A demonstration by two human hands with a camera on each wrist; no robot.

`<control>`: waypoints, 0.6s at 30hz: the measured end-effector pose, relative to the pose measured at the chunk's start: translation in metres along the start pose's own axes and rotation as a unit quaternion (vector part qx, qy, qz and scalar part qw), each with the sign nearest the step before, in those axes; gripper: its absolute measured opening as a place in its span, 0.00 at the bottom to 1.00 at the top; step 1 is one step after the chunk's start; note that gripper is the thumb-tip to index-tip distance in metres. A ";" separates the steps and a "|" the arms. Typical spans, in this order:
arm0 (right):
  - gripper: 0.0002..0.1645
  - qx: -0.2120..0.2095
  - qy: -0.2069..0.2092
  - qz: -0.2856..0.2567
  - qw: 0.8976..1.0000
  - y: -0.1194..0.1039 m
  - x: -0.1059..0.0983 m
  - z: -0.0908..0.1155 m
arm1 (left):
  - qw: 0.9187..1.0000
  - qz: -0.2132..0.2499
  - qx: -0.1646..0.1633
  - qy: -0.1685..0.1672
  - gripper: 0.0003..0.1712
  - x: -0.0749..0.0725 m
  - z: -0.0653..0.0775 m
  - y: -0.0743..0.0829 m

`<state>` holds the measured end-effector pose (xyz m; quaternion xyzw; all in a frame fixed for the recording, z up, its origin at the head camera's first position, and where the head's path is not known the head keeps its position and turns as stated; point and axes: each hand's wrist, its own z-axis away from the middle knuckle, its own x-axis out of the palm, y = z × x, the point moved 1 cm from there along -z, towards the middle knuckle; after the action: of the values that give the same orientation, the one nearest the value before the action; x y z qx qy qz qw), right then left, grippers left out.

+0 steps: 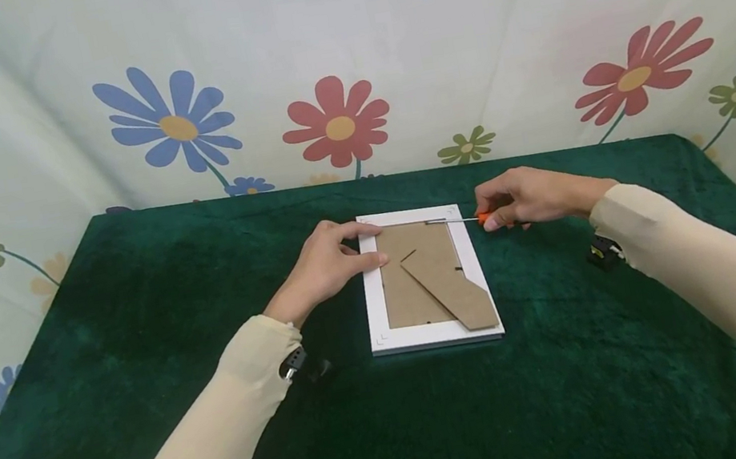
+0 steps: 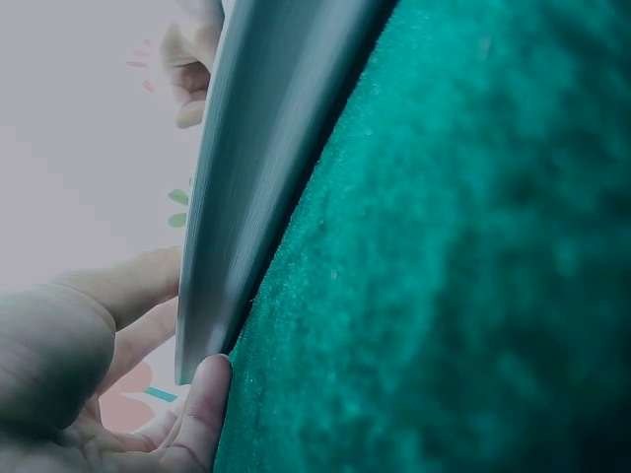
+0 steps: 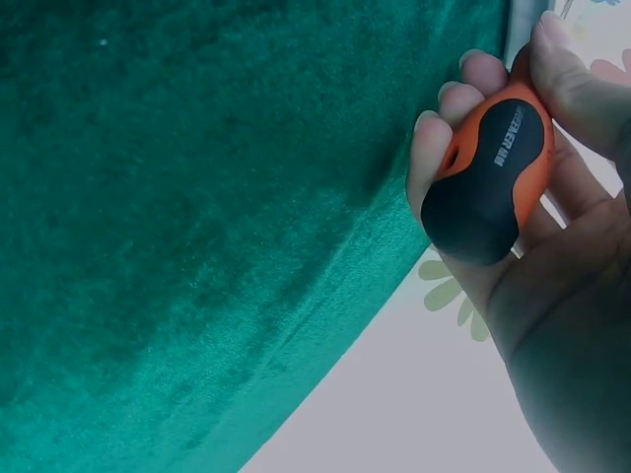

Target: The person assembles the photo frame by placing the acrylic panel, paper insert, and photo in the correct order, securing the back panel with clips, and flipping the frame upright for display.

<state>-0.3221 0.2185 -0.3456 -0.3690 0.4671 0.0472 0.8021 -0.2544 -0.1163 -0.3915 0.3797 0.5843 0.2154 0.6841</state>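
A white picture frame [image 1: 376, 305] lies face down, its brown backing board [image 1: 406, 304] showing and an easel leg [image 1: 458, 294] slanting across it. My left hand [image 1: 326, 262] grips the frame's left edge, thumb and index finger on top. Seen in the left wrist view, another fingertip [image 2: 211, 379] sits low against the frame's side [image 2: 246, 177]. My right hand [image 1: 529, 194] holds a screwdriver [image 3: 493, 172] by its stubby orange-and-black handle. The metal shaft points left over the frame's upper right, its tip at a dark tab [image 1: 435, 220] on the backing's top edge.
A dark green velvet cloth [image 1: 152, 339] covers the table. Behind it hangs a pale flower-print curtain [image 1: 248, 38]. Other dark tabs [image 1: 458, 269] line the backing's edges. Both wrists carry small black camera mounts [image 1: 293, 362].
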 end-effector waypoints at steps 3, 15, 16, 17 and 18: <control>0.03 -0.002 0.002 0.009 1.000 -0.003 0.001 0.001 | 1.000 -0.001 0.000 0.001 0.30 0.000 0.000 0.000; 0.05 -0.018 0.016 0.062 0.998 -0.008 0.002 0.002 | 1.000 0.003 0.001 -0.001 0.31 -0.001 0.001 0.000; 0.05 -0.021 0.019 0.069 0.997 -0.009 0.003 0.002 | 1.000 0.004 0.001 -0.001 0.31 -0.001 0.001 0.000; 0.05 -0.024 0.021 0.075 0.997 -0.009 0.003 0.002 | 1.000 0.005 0.001 -0.001 0.31 -0.001 0.001 0.000; 0.05 -0.026 0.022 0.081 0.996 -0.009 0.003 0.002 | 1.000 0.005 0.002 -0.001 0.31 -0.001 0.001 0.001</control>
<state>-0.3151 0.2123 -0.3427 -0.3516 0.5119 0.1156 0.7752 -0.2538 -0.1171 -0.3903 0.3841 0.5820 0.2170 0.6832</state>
